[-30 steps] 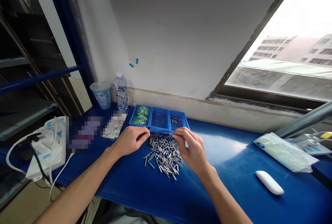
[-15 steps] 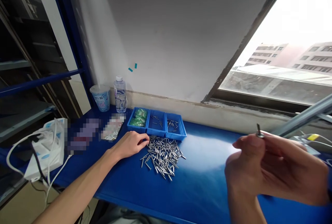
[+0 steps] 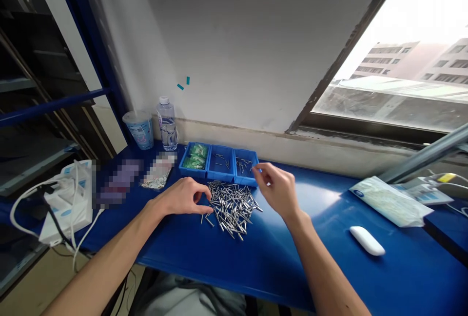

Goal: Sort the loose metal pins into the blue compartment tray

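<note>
A loose pile of silver blind rivets lies on the blue table. My left hand rests at the pile's left edge, its thumb and forefinger apart, with nothing visible between them. My right hand is at the right blue bin. Its thumb and forefinger are pinched over the bin's right rim, with what looks like a rivet at their tips. A few thin rivets lie inside this bin. Several more are in the middle blue bin. Green-and-clear packets fill part of the left blue bin.
Behind the bins runs a wall. A water bottle, a lidded cup and a white power strip stand left. On the right lie a white rounded case and a plastic packet.
My right hand has swung from the right foreground, where it held up a rivet, left to the right bin. My left hand's thumb and forefinger have spread apart.
</note>
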The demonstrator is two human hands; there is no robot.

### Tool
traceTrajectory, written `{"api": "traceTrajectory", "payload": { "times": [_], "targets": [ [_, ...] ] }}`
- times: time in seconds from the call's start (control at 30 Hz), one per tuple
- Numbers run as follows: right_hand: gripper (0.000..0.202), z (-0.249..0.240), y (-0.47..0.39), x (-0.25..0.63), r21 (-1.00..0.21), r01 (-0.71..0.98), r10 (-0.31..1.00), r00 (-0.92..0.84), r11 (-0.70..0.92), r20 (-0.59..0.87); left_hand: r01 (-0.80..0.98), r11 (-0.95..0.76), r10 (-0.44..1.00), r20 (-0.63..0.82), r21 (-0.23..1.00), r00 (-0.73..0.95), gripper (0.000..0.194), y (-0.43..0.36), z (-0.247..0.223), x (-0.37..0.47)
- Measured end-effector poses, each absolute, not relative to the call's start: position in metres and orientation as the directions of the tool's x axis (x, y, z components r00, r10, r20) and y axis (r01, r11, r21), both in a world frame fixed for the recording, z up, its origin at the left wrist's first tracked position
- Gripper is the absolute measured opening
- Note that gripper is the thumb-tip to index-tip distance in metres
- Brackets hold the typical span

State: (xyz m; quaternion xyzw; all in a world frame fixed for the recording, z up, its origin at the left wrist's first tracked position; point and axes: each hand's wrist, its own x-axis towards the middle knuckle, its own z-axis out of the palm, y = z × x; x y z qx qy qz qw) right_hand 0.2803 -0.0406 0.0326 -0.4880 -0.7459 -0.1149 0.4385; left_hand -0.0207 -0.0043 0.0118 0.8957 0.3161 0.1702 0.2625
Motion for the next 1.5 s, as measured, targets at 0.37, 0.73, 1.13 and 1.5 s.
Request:
{"api": "traceTrajectory", "payload": {
  "times": [0.37, 0.73, 1.13, 1.5],
  "targets": [
    [0.023, 0.014, -0.053, 0.239, -0.270, 0.794, 0.821, -0.441, 0.545, 0.363, 0.572, -0.515, 0.666, -0.122, 0.639, 0.736, 0.049, -0.002, 0.018, -0.029],
    [0.021, 0.012, -0.064, 0.207, -0.183, 0.805, 0.825, -0.558, 0.565, 0.092, 0.607, -0.527, 0.707, -0.089, 0.595, 0.702, 0.022, -0.004, 0.018, -0.027],
    [0.018, 0.008, -0.061, 0.202, -0.239, 0.823, 0.854, -0.517, 0.515, 0.058, 0.579, -0.608, 0.683, -0.014, 0.543, 0.731, 0.011, -0.008, 0.017, -0.024],
    [0.015, 0.004, -0.057, 0.201, -0.317, 0.816, 0.875, -0.463, 0.484, 0.142, 0.527, -0.685, 0.678, 0.173, 0.503, 0.715, 0.008, -0.008, 0.011, -0.019]
  ]
}}
